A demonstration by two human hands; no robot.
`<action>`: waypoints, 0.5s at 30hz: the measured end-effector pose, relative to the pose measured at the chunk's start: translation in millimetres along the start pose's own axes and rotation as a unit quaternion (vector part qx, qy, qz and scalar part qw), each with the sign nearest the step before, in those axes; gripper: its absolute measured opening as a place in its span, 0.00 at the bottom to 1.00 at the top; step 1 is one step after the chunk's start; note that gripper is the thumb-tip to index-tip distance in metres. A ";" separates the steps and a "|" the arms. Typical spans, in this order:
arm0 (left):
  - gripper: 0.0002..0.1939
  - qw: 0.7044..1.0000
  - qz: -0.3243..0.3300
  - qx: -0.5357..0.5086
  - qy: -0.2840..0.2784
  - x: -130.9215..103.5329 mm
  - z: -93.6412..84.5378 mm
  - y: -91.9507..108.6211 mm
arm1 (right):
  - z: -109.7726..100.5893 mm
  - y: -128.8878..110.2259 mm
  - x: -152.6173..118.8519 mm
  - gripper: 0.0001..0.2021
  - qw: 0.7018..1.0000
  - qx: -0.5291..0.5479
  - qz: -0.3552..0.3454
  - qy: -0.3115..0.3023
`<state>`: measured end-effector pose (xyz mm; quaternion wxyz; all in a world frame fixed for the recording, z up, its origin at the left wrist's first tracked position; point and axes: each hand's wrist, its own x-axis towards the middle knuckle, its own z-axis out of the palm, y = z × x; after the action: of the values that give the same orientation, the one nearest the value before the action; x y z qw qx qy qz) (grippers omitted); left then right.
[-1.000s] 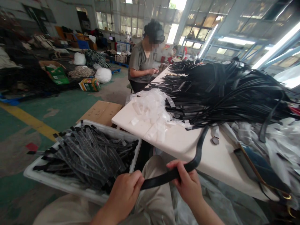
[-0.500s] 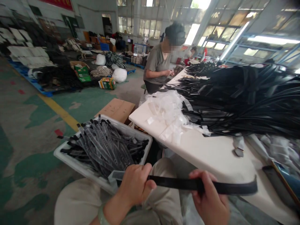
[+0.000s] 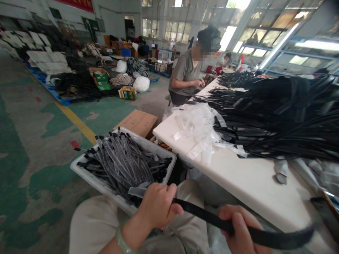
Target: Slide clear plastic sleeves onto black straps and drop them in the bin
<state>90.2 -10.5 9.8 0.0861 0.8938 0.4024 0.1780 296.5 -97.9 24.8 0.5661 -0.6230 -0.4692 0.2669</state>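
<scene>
A long black strap (image 3: 202, 212), which looks like a belt, stretches between my two hands above my lap. My left hand (image 3: 159, 206) is closed around it, and a clear plastic sleeve (image 3: 136, 191) sticks out on that hand's far side. My right hand (image 3: 239, 227) grips the strap further along, fingers and thumb pinched over it. Beyond that hand the strap's free end curves right and is blurred. Just past my left hand stands a white plastic bin (image 3: 87, 173) filled with similar black straps in clear sleeves (image 3: 123, 158).
A white table (image 3: 225, 176) runs along my right, bearing a large heap of black straps (image 3: 286, 116) and crumpled clear plastic sleeves (image 3: 198, 121). A cardboard box (image 3: 137, 123) sits behind the bin. Another person (image 3: 185, 72) works at the table's far side.
My right hand has moved right and down, and the strap now slopes down toward it. Its free end has swung lower. The whole view has shifted slightly.
</scene>
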 end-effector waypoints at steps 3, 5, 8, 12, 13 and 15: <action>0.47 0.999 0.041 -0.033 -0.008 6.0 1.0 17.7 | 23.6 4.2 -3.6 0.17 0.993 -0.060 -0.073 -0.068; 0.47 0.996 0.069 -0.053 -0.005 8.6 2.6 25.1 | 35.0 6.9 -5.4 0.14 0.987 -0.044 -0.098 -0.116; 0.48 0.997 0.055 -0.057 0.004 7.6 3.0 15.8 | 32.0 6.1 -2.8 0.13 0.992 0.050 -0.022 -0.117; 0.47 0.998 0.003 -0.060 -0.007 5.6 -2.1 -7.2 | 21.6 -2.3 10.9 0.14 0.994 0.074 0.059 -0.063; 0.46 0.998 0.002 -0.067 -0.008 6.3 -3.1 -8.3 | 24.2 -3.4 14.4 0.14 0.995 0.056 0.048 -0.073; 0.46 0.997 0.009 -0.082 -0.006 7.8 -3.7 -4.5 | 35.6 -2.7 19.5 0.15 0.990 0.030 0.004 -0.139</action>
<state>90.4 -1.6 13.8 0.1600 0.8882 0.3781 0.2061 273.2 -64.7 23.6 0.5130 -0.5646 -0.5326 0.3666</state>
